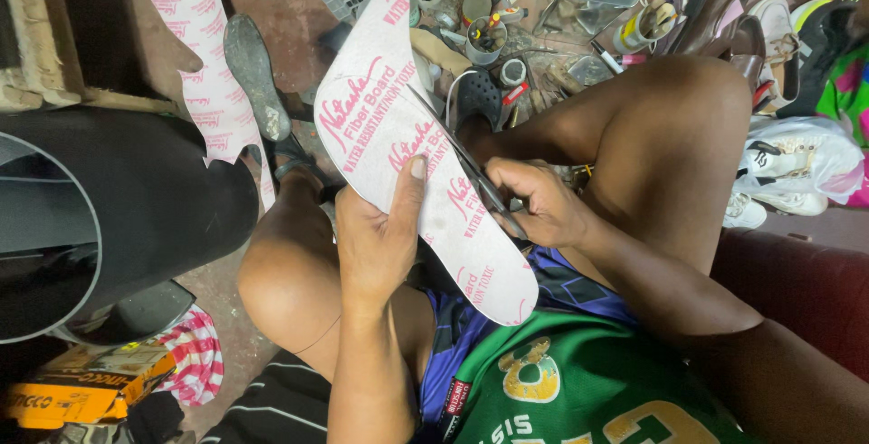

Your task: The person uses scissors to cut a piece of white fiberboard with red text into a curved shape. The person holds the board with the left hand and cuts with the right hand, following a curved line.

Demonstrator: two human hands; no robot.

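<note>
My left hand (380, 236) grips a white insole-shaped fibre board (398, 127) with pink print, thumb pressed on its face. The board slants from upper middle down to my lap. My right hand (534, 204) holds dark scissors (462, 159), whose blades lie along the board's right edge. Both hands sit between my raised knees.
A leftover strip of the same printed board (204, 73) and a dark sole (253, 73) lie on the floor at left. A large black cylinder (127, 200) fills the left. Jars, tools (489, 32) and several shoes (724, 19) crowd the top and right. A yellow box (81, 390) sits bottom left.
</note>
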